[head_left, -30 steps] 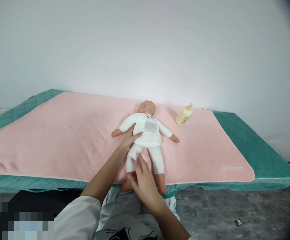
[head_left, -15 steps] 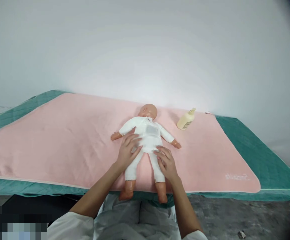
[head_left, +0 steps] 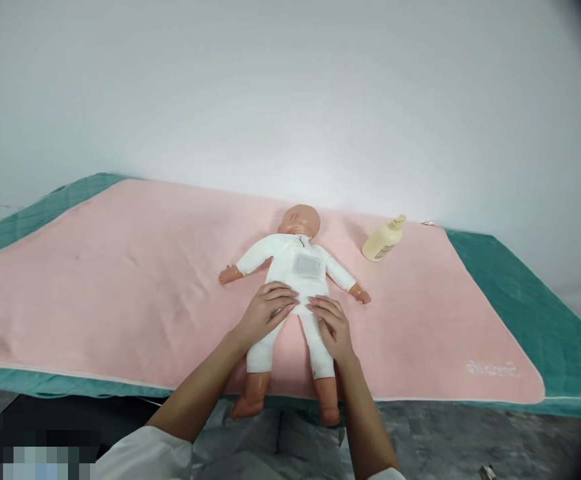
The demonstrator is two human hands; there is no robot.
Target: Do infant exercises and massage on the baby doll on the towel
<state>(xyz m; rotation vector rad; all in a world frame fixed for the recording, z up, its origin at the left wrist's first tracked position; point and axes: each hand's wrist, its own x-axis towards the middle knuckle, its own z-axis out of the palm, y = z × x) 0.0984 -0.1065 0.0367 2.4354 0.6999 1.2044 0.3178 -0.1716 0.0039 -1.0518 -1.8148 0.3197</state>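
Observation:
A baby doll in a white suit lies on a pink mat, its head away from me and its arms spread. My left hand rests on the doll's lower body at the left side, fingers stretched out and pointing inward. On the other side my right hand lies over the hip, its fingers extended across the lower back area. Neither hand grips anything. A cream pump bottle leans at a tilt on the mat, to the right of the doll's head.
Green bedding shows around the mat's edges. A pale wall stands behind the bed. A dark object is at the lower left, and grey floor shows at the lower right.
My left hand has moved slightly inward and down onto the doll's lower body, its fingers nearer my right hand. The camera view has shifted a little.

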